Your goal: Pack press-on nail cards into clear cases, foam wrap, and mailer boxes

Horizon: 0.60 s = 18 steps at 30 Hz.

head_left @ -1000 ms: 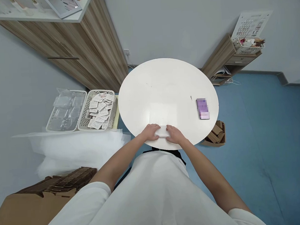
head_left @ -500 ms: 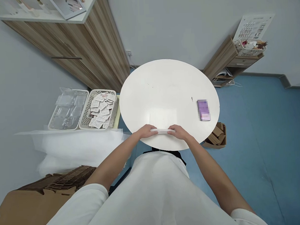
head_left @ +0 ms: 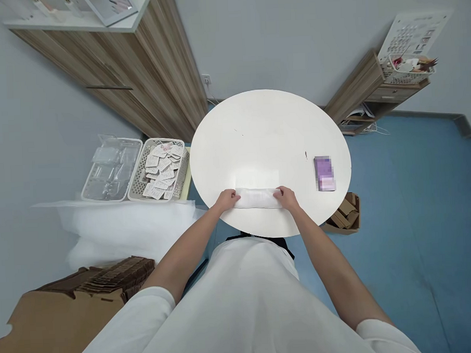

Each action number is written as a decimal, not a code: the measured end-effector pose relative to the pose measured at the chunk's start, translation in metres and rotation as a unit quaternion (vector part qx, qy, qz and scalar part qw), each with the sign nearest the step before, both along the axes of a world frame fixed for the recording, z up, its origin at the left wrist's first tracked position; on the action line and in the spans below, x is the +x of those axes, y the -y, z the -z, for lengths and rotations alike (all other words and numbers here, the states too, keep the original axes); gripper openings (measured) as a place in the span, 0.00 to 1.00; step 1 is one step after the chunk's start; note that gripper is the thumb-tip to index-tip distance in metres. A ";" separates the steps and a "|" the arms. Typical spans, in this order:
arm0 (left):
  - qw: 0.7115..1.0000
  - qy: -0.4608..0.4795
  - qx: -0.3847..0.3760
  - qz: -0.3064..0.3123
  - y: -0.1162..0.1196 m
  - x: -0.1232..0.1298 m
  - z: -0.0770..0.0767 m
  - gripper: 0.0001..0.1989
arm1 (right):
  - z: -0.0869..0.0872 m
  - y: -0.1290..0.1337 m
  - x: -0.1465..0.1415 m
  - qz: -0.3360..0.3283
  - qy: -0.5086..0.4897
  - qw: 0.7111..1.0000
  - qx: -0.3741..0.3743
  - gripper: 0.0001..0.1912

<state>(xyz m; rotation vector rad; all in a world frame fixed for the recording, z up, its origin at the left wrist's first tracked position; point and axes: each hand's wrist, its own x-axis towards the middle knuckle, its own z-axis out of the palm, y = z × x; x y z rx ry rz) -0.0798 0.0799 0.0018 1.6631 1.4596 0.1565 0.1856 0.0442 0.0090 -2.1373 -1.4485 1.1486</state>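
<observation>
A white folded sheet (head_left: 257, 198), wrapped into a flat strip, lies near the front edge of the round white table (head_left: 267, 112). At its left end my left hand (head_left: 227, 199) pinches the upper corner. My right hand (head_left: 286, 197) pinches the upper corner at the other end. Beyond the strip a thin, pale part of the sheet lies flat on the tabletop. Whether anything is inside the strip cannot be seen. A purple item (head_left: 324, 173), partly pixelated, rests at the table's right side.
Left of the table stand a basket of printed cards (head_left: 160, 169) and a basket of clear plastic bags (head_left: 112, 169). White sheeting (head_left: 132, 228) and flattened cardboard (head_left: 70, 319) are nearer me. A carton of cardboard pieces (head_left: 344, 213) stands below the table's right edge.
Both hands have moved apart to the ends of the strip. The white strip now looks wider and flatter than the narrow roll before. The view has shifted slightly.
</observation>
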 end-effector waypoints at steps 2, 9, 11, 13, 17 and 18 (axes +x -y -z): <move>1.000 -0.009 0.013 -0.027 0.001 0.000 0.001 0.08 | 0.006 0.005 0.003 0.024 0.018 0.999 0.011 0.13; 0.970 -0.047 0.229 0.064 0.025 0.016 -0.007 0.20 | 0.022 0.048 -0.007 0.133 0.065 0.985 0.092 0.28; 0.955 -0.052 0.241 0.164 0.036 0.027 -0.008 0.20 | 0.021 0.060 -0.017 0.143 0.041 0.985 0.091 0.31; 0.947 -0.066 0.235 0.208 0.045 0.037 -0.007 0.23 | 0.018 0.066 -0.026 0.157 -0.008 0.985 0.065 0.33; 0.948 -0.087 0.208 0.225 0.054 0.046 -0.003 0.30 | 0.010 0.059 -0.034 0.234 -0.126 0.964 0.007 0.38; 0.948 -0.090 0.204 0.228 0.054 0.047 -0.003 0.31 | 0.008 0.055 -0.033 0.247 -0.147 0.958 -0.005 0.39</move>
